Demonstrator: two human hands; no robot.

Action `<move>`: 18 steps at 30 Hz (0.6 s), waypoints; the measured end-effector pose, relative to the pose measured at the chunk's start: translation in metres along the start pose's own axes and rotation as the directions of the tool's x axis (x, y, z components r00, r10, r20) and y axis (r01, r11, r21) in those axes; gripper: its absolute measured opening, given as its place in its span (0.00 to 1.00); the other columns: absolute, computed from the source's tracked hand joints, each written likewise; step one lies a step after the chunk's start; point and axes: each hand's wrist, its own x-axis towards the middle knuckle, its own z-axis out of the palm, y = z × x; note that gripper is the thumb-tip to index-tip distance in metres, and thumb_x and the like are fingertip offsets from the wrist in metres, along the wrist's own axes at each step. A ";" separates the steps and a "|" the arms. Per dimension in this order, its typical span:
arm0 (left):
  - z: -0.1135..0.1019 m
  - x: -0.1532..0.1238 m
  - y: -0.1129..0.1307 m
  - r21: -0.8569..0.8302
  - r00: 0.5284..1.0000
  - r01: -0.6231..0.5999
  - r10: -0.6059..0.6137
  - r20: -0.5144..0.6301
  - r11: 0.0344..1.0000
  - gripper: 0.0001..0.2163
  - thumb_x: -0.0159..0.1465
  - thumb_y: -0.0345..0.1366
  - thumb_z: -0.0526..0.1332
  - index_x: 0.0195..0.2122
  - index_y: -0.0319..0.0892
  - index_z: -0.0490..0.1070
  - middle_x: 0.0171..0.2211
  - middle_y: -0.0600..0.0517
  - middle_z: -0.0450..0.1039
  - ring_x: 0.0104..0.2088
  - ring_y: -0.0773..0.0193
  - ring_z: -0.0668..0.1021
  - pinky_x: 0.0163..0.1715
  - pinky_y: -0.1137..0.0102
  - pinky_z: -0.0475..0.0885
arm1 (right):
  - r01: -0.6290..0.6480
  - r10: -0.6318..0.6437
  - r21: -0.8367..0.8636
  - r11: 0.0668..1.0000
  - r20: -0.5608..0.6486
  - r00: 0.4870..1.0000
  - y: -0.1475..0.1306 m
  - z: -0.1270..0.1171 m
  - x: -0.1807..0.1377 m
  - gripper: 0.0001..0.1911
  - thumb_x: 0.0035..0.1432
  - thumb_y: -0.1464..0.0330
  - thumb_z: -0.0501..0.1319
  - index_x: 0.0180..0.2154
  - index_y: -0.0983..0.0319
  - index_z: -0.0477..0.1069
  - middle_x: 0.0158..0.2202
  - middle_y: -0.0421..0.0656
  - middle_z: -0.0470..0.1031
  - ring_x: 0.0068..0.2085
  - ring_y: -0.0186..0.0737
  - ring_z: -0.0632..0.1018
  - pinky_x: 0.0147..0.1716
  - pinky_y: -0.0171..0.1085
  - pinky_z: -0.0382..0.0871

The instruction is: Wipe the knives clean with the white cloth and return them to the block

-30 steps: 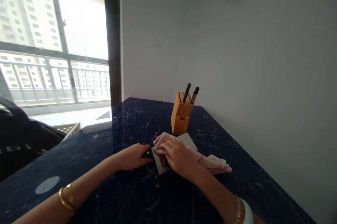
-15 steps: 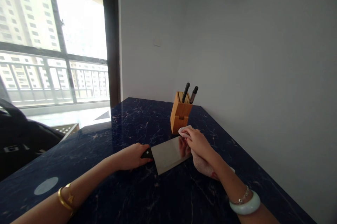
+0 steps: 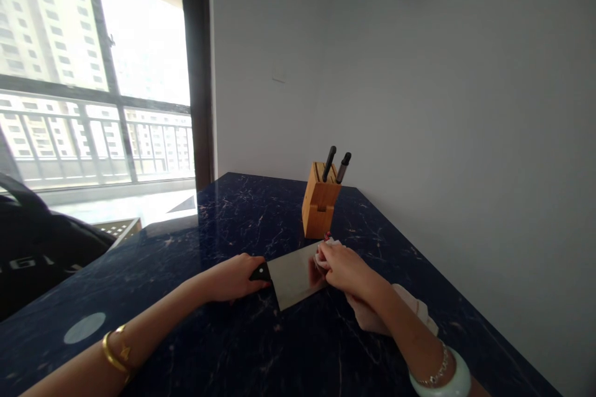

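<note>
My left hand (image 3: 237, 277) is closed around the black handle of a cleaver (image 3: 293, 276), whose wide steel blade lies low over the dark table, pointing right. A pale cloth (image 3: 372, 316) is bunched in my right hand (image 3: 347, 269), which presses it on the blade near its far end. Part of the cloth trails under my right forearm. My right fingers and the cloth cover the blade's tip. Just beyond the blade stands a wooden knife block (image 3: 319, 207) with two dark-handled knives in its slots.
The dark blue marbled table (image 3: 251, 210) reaches to the grey wall (image 3: 442, 105) at the right. A round whitish spot (image 3: 84, 328) shows at the left of the tabletop. A black bag (image 3: 41, 248) sits beyond the left edge, below a large window (image 3: 144, 43).
My right hand has slid with the cloth from the blade's far corner, slightly down and nearer me. The loose part of the cloth has shifted right. My left hand and the cleaver stay put.
</note>
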 end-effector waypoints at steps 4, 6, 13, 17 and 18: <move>0.001 0.001 0.000 0.030 1.000 -0.013 0.013 -0.018 0.999 0.15 0.57 0.49 0.52 0.34 0.42 0.65 0.26 0.52 0.72 0.19 0.66 0.74 0.17 0.75 0.63 | 0.164 -0.163 0.035 0.986 -0.026 0.986 -0.027 0.001 -0.005 0.13 0.43 0.77 0.53 0.35 0.62 0.62 0.36 0.44 0.69 0.39 0.39 0.68 0.37 0.35 0.55; 0.000 0.001 0.002 0.068 0.999 -0.021 0.024 -0.047 0.997 0.15 0.57 0.48 0.52 0.33 0.42 0.66 0.26 0.52 0.72 0.21 0.64 0.74 0.19 0.74 0.63 | 0.241 -0.238 0.055 0.969 -0.054 0.970 -0.041 0.003 -0.007 0.14 0.45 0.77 0.53 0.37 0.62 0.63 0.38 0.45 0.68 0.42 0.39 0.66 0.41 0.36 0.54; -0.001 -0.001 0.007 0.140 0.994 -0.023 0.037 -0.099 0.990 0.13 0.57 0.46 0.52 0.32 0.42 0.66 0.26 0.52 0.72 0.26 0.62 0.74 0.23 0.73 0.64 | 0.416 -0.408 0.099 0.904 -0.089 0.909 -0.067 0.001 -0.012 0.12 0.46 0.75 0.53 0.37 0.63 0.64 0.39 0.44 0.68 0.44 0.37 0.65 0.49 0.36 0.50; -0.002 -0.002 0.007 0.078 0.997 -0.011 0.017 -0.070 0.997 0.14 0.57 0.47 0.52 0.34 0.43 0.66 0.26 0.52 0.72 0.23 0.64 0.74 0.21 0.74 0.64 | 0.371 -0.373 0.057 0.927 0.024 0.928 -0.060 -0.007 -0.014 0.11 0.44 0.74 0.55 0.34 0.63 0.66 0.37 0.44 0.69 0.43 0.39 0.67 0.47 0.37 0.53; -0.002 -0.002 0.007 0.058 0.998 -0.004 0.008 -0.057 0.998 0.14 0.57 0.47 0.52 0.34 0.43 0.66 0.26 0.52 0.72 0.22 0.65 0.74 0.20 0.74 0.64 | 0.349 -0.351 0.040 0.936 0.038 0.936 -0.056 -0.009 -0.014 0.11 0.44 0.74 0.55 0.35 0.63 0.66 0.37 0.44 0.70 0.43 0.40 0.67 0.46 0.37 0.53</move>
